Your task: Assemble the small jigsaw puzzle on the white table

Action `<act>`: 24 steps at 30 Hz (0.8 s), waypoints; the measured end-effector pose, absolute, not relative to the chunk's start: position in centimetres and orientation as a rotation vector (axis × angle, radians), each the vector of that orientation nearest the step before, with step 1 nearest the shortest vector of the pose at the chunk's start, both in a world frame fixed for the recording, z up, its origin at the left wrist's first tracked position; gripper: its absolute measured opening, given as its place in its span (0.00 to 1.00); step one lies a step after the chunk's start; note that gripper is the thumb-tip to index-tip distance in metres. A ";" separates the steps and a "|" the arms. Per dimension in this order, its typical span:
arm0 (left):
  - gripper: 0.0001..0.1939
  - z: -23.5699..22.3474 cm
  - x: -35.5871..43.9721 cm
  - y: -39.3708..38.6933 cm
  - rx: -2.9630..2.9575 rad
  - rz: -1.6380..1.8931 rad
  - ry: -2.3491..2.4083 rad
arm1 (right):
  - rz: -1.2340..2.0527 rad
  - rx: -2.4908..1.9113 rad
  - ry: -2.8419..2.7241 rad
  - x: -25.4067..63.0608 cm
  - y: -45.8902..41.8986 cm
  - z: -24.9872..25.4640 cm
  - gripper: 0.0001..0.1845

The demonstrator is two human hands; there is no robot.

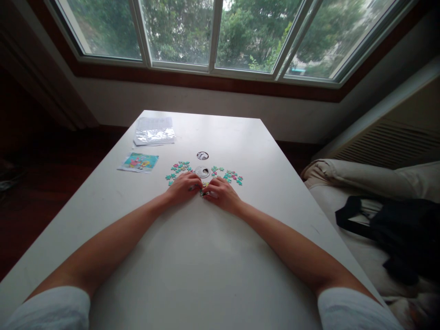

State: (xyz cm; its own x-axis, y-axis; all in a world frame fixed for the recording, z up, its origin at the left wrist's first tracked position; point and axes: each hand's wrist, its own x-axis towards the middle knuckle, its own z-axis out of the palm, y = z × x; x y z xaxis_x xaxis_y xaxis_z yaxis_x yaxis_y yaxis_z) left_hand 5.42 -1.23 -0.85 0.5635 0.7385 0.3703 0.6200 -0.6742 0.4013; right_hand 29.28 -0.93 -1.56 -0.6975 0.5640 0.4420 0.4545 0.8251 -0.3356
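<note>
My left hand (184, 186) and my right hand (222, 192) meet near the middle of the white table (201, 256), fingertips pinched close together. Between them are a few small joined-looking puzzle pieces (202, 193), partly covered by the fingers. Loose green and pink puzzle pieces (180, 167) lie beyond my left hand, and another spread of puzzle pieces (233, 176) lies beyond my right. Just past the fingertips sits a round grey-white disc (202, 172) with a dark opening; its exact kind is unclear.
A round dark-rimmed piece (202, 156) lies farther back. On the left are a colourful picture sheet (140, 162) and a clear plastic bag (154, 131). Windows (211, 36) rise behind the table. A light-coloured sofa (343, 188) with dark clothing (405, 224) stands at the right.
</note>
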 end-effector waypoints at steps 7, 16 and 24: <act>0.08 -0.7 5.5 -1.3 2.560 0.760 1.154 | 0.235 -0.723 -2.499 29.2 -0.9 -1.6 0.07; 0.05 -0.7 5.6 -1.3 2.562 0.731 1.163 | 0.204 -0.716 -2.504 29.2 -0.9 -1.7 0.05; 0.06 -0.5 5.6 -1.6 2.561 0.690 1.201 | 0.229 -0.610 -2.536 29.4 -1.0 -1.4 0.06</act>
State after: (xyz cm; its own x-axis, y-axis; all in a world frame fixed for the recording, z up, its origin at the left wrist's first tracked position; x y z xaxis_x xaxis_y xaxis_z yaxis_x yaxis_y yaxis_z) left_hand 5.55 -1.64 -0.46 0.5536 0.7700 0.3172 0.6619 -0.6380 0.3935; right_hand 29.36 -0.95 -1.35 -0.7651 0.4645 0.4459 0.3771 0.8846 -0.2745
